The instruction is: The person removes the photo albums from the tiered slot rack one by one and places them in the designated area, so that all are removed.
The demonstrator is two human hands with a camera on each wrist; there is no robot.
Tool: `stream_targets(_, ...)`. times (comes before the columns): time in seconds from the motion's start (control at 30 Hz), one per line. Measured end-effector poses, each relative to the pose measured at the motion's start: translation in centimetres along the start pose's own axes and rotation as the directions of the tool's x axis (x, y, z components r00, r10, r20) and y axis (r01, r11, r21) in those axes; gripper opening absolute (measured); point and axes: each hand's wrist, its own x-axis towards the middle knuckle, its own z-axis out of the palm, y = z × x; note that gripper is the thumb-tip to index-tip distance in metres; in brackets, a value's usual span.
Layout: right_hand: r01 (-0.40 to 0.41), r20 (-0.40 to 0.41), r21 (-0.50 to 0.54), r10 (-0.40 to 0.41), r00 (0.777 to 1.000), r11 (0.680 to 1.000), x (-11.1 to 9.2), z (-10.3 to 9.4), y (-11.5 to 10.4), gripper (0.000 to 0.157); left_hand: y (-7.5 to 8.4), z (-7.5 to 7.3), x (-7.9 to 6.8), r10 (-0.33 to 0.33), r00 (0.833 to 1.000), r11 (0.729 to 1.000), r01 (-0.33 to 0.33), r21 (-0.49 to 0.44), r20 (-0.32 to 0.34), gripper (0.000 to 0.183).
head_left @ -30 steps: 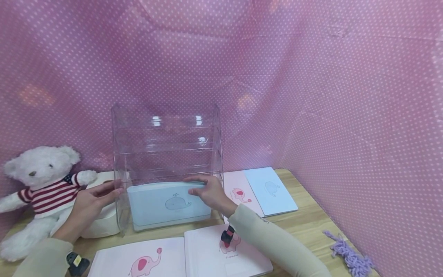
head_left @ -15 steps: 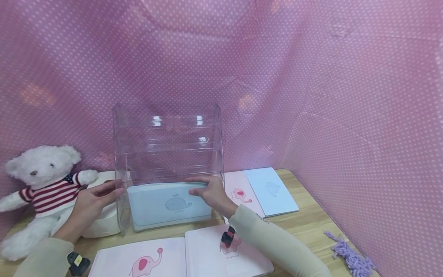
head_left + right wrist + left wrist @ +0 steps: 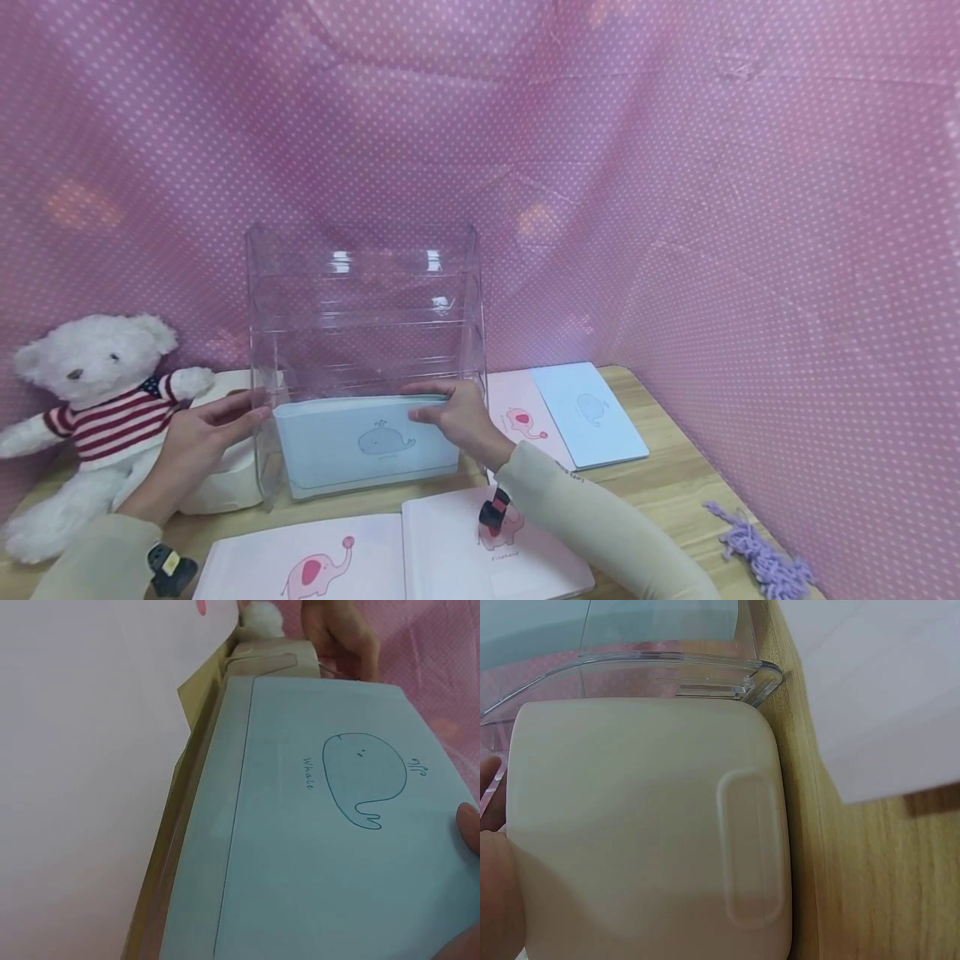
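A light-blue notebook (image 3: 337,454) with a whale drawing stands on its long side, leaning in the lowest tier of a clear plastic rack (image 3: 367,322). My right hand (image 3: 467,423) pinches its top edge near the right corner, thumb on the cover and fingers behind. In the right wrist view the cover (image 3: 277,795) reads "Whale", and only a thumb (image 3: 469,825) and part of the hand show. My left hand (image 3: 197,437) grips the left side panel of the rack. A cream box (image 3: 630,817) hides most of that hand in the left wrist view.
Open pink elephant booklets (image 3: 375,550) lie in front of the rack. To its right are a pink elephant notebook (image 3: 517,400) and another blue whale notebook (image 3: 588,417). A white teddy bear (image 3: 105,400) sits at left. Purple yarn (image 3: 765,558) lies near the right edge.
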Motion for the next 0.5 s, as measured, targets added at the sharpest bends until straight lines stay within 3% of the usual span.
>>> stream_targets(0.5, 0.049, -0.004, -0.006, -0.049, 0.999, 0.999, 0.43, -0.35, -0.43, 0.032, 0.04, 0.13, -0.08, -0.003, 1.0, 1.0, 0.003, -0.001, 0.002, 0.066)
